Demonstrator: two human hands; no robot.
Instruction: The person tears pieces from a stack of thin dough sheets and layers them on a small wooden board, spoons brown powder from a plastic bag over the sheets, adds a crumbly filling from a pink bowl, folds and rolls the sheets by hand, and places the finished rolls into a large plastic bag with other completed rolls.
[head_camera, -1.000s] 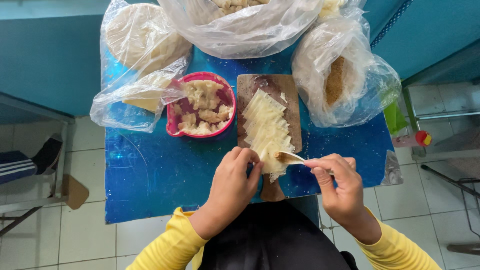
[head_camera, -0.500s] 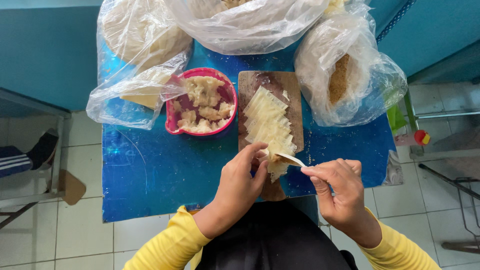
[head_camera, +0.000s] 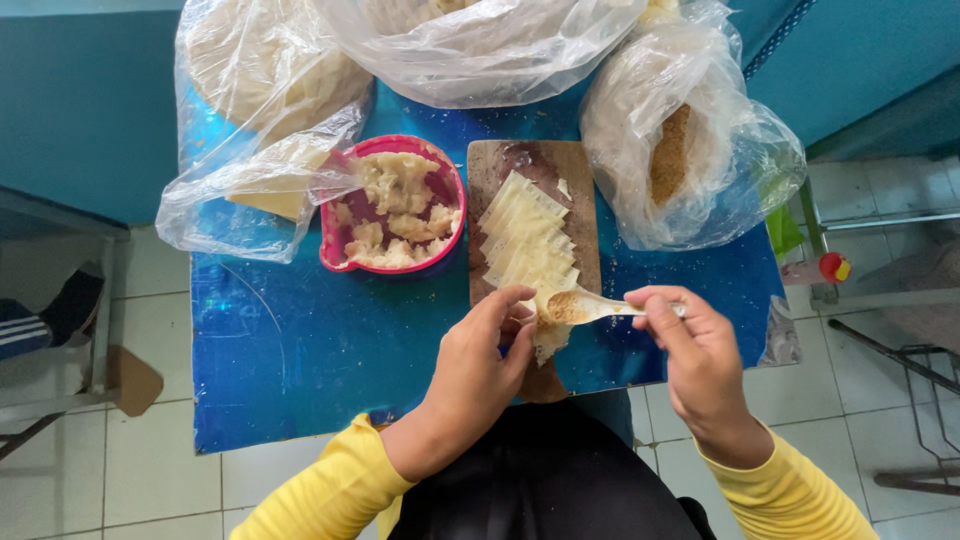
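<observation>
Right hand (head_camera: 700, 365) pinching a pale spoon (head_camera: 590, 306) loaded with brownish filling, held over the near wrapper (head_camera: 548, 335). Left hand (head_camera: 480, 375) curled, fingertips steadying that wrapper at the near end of the wooden board (head_camera: 535, 225). Stack of wrappers (head_camera: 525, 235) unfilled beyond; pink bowl (head_camera: 392, 205) left on the blue worktop (head_camera: 300, 350). Filling seemingly just starting.

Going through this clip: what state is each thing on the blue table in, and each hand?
Left hand: fingers on a pale wrapper.
Right hand: gripping a spoon.
Spoon: loaded with brownish filling, over the wrapper.
Wrapper stack: fanned out on the wooden board.
Pink bowl: holds pale lumpy food, uncovered.
Right plastic bag: open, brown crumbs inside.
Left plastic bag: crumpled, holding pale pieces.
</observation>
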